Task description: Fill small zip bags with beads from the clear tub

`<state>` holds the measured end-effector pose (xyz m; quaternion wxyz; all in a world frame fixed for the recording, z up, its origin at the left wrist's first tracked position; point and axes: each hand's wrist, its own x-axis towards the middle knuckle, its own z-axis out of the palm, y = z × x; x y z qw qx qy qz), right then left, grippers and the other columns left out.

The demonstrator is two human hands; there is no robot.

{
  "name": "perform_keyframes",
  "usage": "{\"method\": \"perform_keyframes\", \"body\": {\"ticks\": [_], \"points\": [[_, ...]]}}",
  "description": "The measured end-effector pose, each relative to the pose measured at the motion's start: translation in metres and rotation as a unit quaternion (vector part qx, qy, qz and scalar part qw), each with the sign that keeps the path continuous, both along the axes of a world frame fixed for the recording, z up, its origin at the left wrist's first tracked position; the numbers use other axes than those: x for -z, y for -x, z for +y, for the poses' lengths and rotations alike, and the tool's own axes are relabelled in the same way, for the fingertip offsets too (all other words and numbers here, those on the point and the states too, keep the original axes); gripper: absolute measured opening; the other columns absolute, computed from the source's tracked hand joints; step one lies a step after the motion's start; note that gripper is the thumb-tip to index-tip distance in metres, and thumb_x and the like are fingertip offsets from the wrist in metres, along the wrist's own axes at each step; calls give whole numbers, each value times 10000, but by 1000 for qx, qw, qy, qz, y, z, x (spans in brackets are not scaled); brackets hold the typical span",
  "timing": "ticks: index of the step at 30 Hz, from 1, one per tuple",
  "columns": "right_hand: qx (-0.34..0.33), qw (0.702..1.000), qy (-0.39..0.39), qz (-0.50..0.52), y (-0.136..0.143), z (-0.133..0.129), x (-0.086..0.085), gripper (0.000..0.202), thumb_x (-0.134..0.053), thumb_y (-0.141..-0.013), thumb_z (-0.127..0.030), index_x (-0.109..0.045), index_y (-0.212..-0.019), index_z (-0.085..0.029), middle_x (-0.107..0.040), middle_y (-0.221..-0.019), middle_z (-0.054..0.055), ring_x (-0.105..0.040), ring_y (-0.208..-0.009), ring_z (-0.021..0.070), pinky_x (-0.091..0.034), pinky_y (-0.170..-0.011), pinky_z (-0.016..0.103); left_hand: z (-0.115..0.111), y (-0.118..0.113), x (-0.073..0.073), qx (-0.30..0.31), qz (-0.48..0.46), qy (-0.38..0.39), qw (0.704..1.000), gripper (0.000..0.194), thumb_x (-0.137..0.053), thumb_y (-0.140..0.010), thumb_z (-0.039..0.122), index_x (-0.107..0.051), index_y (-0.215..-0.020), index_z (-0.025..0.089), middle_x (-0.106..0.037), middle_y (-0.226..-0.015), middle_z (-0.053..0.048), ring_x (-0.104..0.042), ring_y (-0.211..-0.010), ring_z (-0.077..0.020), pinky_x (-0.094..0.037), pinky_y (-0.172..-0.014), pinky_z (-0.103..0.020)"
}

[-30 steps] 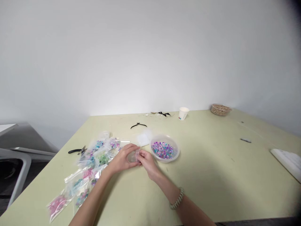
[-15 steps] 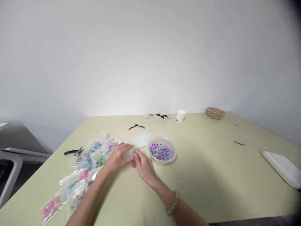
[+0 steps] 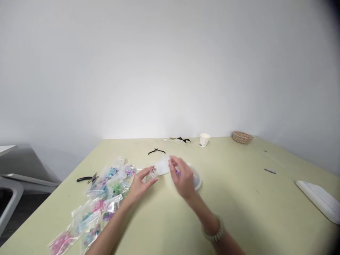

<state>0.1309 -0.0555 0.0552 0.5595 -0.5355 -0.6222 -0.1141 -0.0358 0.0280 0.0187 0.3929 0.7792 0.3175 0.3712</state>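
The left hand (image 3: 140, 185) curls its thumb and fingers around a small clear round piece (image 3: 153, 173), holding it above the bench (image 3: 233, 209); its exact kind is too blurred to tell. The right hand (image 3: 183, 177) is raised to the right of it, fingertips drawn together; whether anything thin is pinched there cannot be told. A beaded bracelet (image 3: 214, 232) circles the right wrist.

Behind the right hand, and partly hidden by it, sits a translucent plastic bowl (image 3: 198, 185), with a few purple beads (image 3: 178, 173) showing in it. A thin white sheet (image 3: 162, 166) lies just beyond the left fingertips, between the two hands.

To the left of the left hand, clear zip bags (image 3: 117, 188) of green, blue, purple and pink beads overlap in a loose heap that runs toward the near edge. Black-handled pliers (image 3: 86, 178) lie at the heap's outer side. Past the hands rests a second black-handled tool (image 3: 156, 151), handles spread.

Farther back, near the wall, are black scraps (image 3: 183, 140), a white paper cup (image 3: 204, 140) and a clear tub (image 3: 242, 138) of brown bits. Off to the right lie a small pen-like object (image 3: 270, 171) and a white slab (image 3: 317, 200).
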Motion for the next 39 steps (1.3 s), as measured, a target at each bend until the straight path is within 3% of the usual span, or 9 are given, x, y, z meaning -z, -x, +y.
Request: {"method": "perform_keyframes", "body": {"ticks": [3, 5, 9, 15, 22, 26, 29, 35, 39], "points": [[25, 968, 244, -57, -36, 16, -26, 223, -437, -896, -182, -632, -994, -138, -661, -940, 107, -623, -857, 171, -474, -795, 276, -3, -7, 6, 36, -78, 129, 988, 545, -708, -680, 414, -619, -1151, 154, -634, -1198, -130, -574, -1126, -273, -403, -1014, -419], [46, 884, 444, -139, -48, 27, -28, 208, -483, -840, -128, -667, -935, -131, -666, -965, 125, -620, -905, 191, -458, -796, 273, -5, -8, 7, 53, -114, 186, 975, 607, -748, -635, 413, -612, -1161, 142, -644, -1178, -140, -571, -1130, -283, -387, -1028, -423], [36, 822, 538, -182, -45, 42, -7, 165, -710, -534, -14, -695, -675, -99, -680, -708, 122, -640, -642, 219, -450, -564, 242, -9, -6, 1, 80, -158, 239, 955, 659, -795, -577, 412, -617, -1156, 153, -638, -1189, -142, -551, -1156, -295, -364, -1047, -434], [47, 817, 535, -211, -35, 48, 16, 184, -634, -563, 35, -700, -689, -84, -683, -763, 162, -648, -728, 248, -430, -567, 242, -12, -7, 3, 96, -169, 265, 945, 625, -771, -620, 438, -620, -1154, 151, -622, -1209, -154, -524, -1187, -299, -333, -1060, -453], [42, 829, 523, -194, -56, 38, -12, 131, -609, -686, -56, -709, -739, -122, -677, -803, 130, -626, -740, 211, -407, -619, 250, -6, -12, 19, 100, -159, 275, 943, 666, -812, -584, 358, -602, -1188, 171, -602, -1240, -148, -513, -1199, -290, -309, -1077, -450], [-126, 889, 412, -155, -50, 30, -33, 109, -602, -786, -165, -709, -806, -170, -664, -796, 43, -591, -747, 144, -390, -693, 221, -7, -13, 18, 119, -153, 272, 943, 664, -819, -567, 361, -614, -1174, 188, -617, -1226, -127, -515, -1194, -293, -311, -1071, -458], [-241, 894, 354, -130, -35, 29, -37, 78, -642, -774, -170, -714, -804, -167, -634, -754, 22, -554, -695, 126, -376, -650, 208, -10, -14, 12, 152, -148, 268, 940, 680, -819, -552, 399, -622, -1166, 184, -635, -1200, -118, -539, -1157, -308, -337, -1040, -476], [-302, 872, 360, -141, -22, 30, -37, 146, -645, -755, -106, -730, -828, -200, -596, -701, -6, -511, -641, 110, -357, -618, 202, -13, -14, 5, 162, -147, 263, 940, 648, -802, -571, 423, -635, -1150, 185, -645, -1178, -125, -562, -1116, -319, -409, -966, -450], [-265, 893, 347, -108, -41, 25, -43, 142, -636, -752, -139, -711, -867, -174, -626, -734, 6, -546, -666, 121, -388, -631, 206, -12, -13, 6, 142, -152, 281, 937, 702, -821, -525, 438, -630, -1152, 188, -643, -1181, -134, -547, -1147, -317, -389, -998, -454]]}}
